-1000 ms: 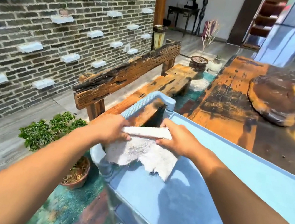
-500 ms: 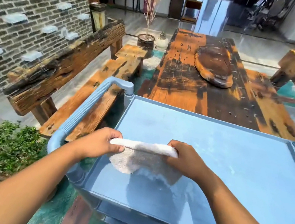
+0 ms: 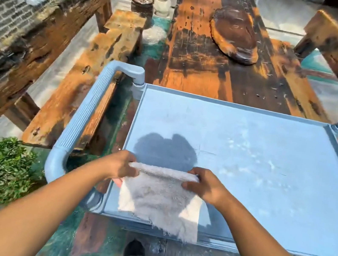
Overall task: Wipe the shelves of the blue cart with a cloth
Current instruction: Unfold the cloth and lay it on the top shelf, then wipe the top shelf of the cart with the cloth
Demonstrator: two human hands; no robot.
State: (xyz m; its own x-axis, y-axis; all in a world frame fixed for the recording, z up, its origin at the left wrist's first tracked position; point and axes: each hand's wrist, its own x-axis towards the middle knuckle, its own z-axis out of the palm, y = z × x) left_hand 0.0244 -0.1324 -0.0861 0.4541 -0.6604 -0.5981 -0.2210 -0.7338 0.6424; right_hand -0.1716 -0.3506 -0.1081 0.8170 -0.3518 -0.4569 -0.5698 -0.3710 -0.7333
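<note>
Cloth (image 3: 160,200): pale terry, held up by its top edge over the near-left corner of the blue cart (image 3: 258,160); lower fringe hangs past the cart's near rim.
Left hand (image 3: 120,167): pinched shut on the cloth's left top corner.
Right hand (image 3: 203,186): pinched shut on the right top corner; hands near each other, cloth taut between them.
Top shelf: bare, faint pale smears toward the cart's far right; wiping looks not yet begun.
Risk: frayed hem may snag on the cart's near rim if dragged back; a loose flat cloth may bunch and skip the corners.
Edges: raised lip all round the cart top; ribbed handle (image 3: 85,114) just left of it.
Room: whole shelf open; wooden table (image 3: 198,54) close beyond the cart's far rim, bench (image 3: 89,65) beside the handle.
</note>
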